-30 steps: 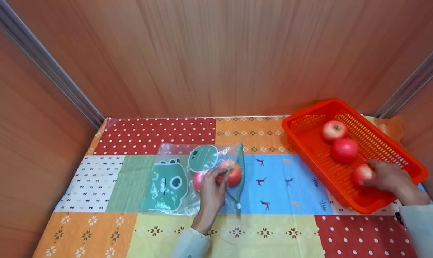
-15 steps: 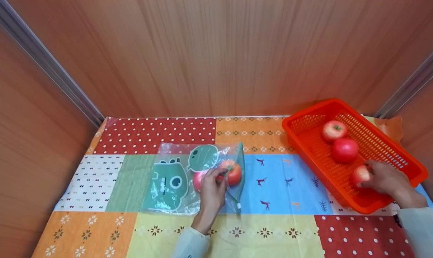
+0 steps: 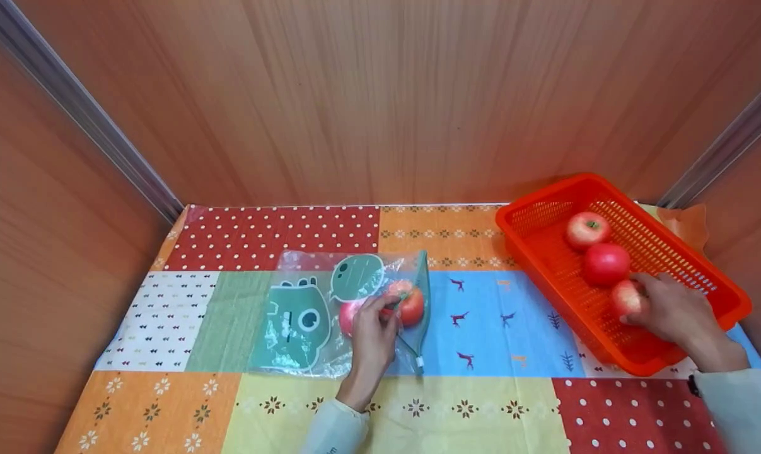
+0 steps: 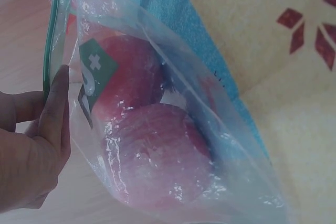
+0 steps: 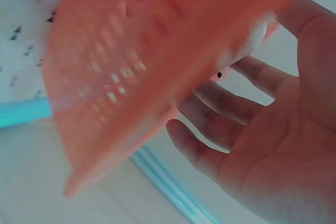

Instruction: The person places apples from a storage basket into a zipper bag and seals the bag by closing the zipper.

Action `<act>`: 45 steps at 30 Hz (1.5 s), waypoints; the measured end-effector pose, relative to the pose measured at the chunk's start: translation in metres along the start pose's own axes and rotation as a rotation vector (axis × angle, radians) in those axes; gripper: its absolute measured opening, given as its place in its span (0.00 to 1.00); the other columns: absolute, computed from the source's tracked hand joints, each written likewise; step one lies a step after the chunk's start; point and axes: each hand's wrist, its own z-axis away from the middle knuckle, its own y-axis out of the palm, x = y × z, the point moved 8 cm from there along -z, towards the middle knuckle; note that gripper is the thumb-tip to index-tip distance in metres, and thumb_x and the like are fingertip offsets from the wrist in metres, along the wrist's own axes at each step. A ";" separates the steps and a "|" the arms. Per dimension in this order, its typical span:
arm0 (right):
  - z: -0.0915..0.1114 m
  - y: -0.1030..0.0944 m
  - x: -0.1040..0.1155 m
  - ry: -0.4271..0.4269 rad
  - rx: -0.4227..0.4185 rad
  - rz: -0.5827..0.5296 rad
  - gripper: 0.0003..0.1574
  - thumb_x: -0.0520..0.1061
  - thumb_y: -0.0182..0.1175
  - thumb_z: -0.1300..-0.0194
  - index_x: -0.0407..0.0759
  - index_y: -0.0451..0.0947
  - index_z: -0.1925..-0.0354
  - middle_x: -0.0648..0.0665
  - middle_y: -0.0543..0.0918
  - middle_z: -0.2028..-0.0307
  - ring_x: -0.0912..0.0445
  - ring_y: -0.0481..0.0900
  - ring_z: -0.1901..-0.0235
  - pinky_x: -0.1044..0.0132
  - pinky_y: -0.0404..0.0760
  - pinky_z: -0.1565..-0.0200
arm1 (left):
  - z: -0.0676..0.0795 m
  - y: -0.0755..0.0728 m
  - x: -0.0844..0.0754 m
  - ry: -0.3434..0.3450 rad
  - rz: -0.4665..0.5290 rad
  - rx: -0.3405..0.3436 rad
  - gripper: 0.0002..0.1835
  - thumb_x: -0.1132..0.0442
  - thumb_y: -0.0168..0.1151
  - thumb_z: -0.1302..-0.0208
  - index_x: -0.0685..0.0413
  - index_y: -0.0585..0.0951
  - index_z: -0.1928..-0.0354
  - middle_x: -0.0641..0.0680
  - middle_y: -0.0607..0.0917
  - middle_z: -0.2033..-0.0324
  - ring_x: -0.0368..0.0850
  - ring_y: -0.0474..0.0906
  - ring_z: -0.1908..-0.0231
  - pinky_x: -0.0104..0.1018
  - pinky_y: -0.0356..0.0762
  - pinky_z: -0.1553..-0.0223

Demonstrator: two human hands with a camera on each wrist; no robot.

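A clear zip bag (image 3: 380, 268) with green cartoon print lies on the cloth, two red apples (image 4: 152, 156) inside it. My left hand (image 3: 374, 334) pinches the bag's green zip edge (image 4: 47, 51) between thumb and fingers, lifting that side over the apples. At the right stands an orange plastic basket (image 3: 544, 277). Reaching into it, my right hand (image 3: 676, 312) grips a red and pale yellow apple (image 3: 626, 298) from its right side. In the right wrist view the basket's rim hides most of that apple (image 5: 254, 40) and the fingertips.
Two more apples, a pale one (image 3: 587, 230) and a red one (image 3: 607, 265), sit in the basket behind the gripped one. A patchwork cloth (image 3: 285, 233) covers the table. Wooden panels (image 3: 380, 101) rise at the back and sides.
My right hand has shifted a little left and away from me with the apple, bringing it close to the red one. The left hand and the bag stay put.
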 end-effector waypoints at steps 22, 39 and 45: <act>0.004 -0.019 0.073 -0.127 -0.122 0.138 0.60 0.41 0.86 0.58 0.33 0.68 0.29 0.23 0.72 0.40 0.26 0.70 0.44 0.19 0.67 0.41 | 0.001 0.000 0.002 0.008 0.014 -0.001 0.13 0.79 0.69 0.37 0.61 0.89 0.52 0.55 0.86 0.61 0.46 0.83 0.63 0.35 0.86 0.58; 0.007 -0.020 0.123 -0.296 -0.269 0.214 0.56 0.37 0.86 0.59 0.37 0.72 0.32 0.28 0.76 0.38 0.31 0.73 0.44 0.24 0.73 0.41 | 0.000 0.001 0.002 0.030 0.011 -0.028 0.13 0.79 0.70 0.38 0.61 0.89 0.54 0.55 0.87 0.63 0.46 0.83 0.65 0.35 0.86 0.60; 0.006 -0.016 0.141 -0.328 -0.290 0.239 0.54 0.38 0.86 0.59 0.38 0.74 0.34 0.29 0.77 0.40 0.32 0.75 0.45 0.28 0.75 0.41 | -0.002 0.001 0.001 0.055 0.023 -0.031 0.12 0.80 0.70 0.38 0.63 0.89 0.54 0.56 0.87 0.62 0.48 0.84 0.65 0.35 0.86 0.60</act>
